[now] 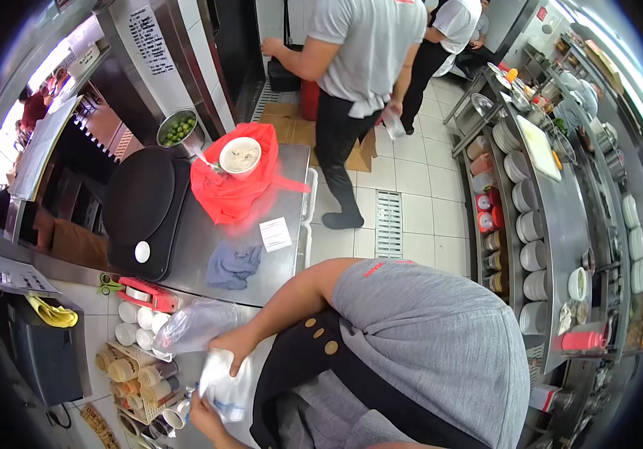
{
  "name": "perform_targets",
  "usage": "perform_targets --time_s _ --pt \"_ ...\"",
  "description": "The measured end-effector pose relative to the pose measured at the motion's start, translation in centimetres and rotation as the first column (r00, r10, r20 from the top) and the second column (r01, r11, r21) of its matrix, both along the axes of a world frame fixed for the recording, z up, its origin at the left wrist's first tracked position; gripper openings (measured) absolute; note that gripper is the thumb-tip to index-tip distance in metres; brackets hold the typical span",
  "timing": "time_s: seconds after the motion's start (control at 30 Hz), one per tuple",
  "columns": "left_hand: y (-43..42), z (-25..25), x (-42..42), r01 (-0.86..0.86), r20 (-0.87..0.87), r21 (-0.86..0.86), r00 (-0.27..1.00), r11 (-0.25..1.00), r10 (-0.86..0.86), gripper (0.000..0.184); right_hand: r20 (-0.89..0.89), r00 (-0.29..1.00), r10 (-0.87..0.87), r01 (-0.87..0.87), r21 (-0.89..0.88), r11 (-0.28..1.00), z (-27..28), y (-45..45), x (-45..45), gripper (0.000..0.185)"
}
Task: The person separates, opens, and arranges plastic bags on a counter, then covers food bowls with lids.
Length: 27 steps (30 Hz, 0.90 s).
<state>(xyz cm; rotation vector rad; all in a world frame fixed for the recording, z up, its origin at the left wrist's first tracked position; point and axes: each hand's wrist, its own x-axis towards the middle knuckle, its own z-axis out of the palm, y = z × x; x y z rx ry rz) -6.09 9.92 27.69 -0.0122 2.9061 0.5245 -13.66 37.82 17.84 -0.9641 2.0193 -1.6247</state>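
My right hand (236, 346) is closed on the upper part of a white cloth or packet (224, 389) with bluish marks, low in the head view. At its lower left edge is my left hand (205, 416), with fingers bent around that edge. A clear plastic bag (196, 326) lies just beyond my right hand. Farther up the steel counter (194, 258) lie a crumpled blue-grey cloth (234, 266), a white paper slip (276, 234) and a red bag (220, 194) with a white tub (240, 156) on it.
Black trays (142, 202) and a pot of limes (179, 129) stand at the upper left. Cups and bottles (128, 370) fill baskets at the lower left. One co-worker (370, 56) stands beyond the counter, others farther back. Shelves of plates (532, 254) line the right.
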Motion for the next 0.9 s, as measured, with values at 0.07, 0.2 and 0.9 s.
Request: perform_targets --time_s 0.07,0.2,0.9 --pt "-0.2 3.5 -0.1 -0.028 -0.060 -0.020 0.998 0.999 0.026 0.032 0.050 0.999 -0.002 0.001 0.013 1.000 -1.5 -0.1 0.3 0.095" --pt "-0.6 8.4 0.0 -0.086 -0.251 0.034 0.964 0.996 0.092 0.031 0.255 0.966 0.043 -0.084 0.154 0.985 -5.0 0.0 0.8 0.121" --pt "-7.1 -14.6 19.8 -0.335 0.529 0.807 0.046 -0.486 0.847 0.036 -0.197 0.980 0.002 0.077 0.393 0.916 -0.6 -2.5 2.3 0.041"
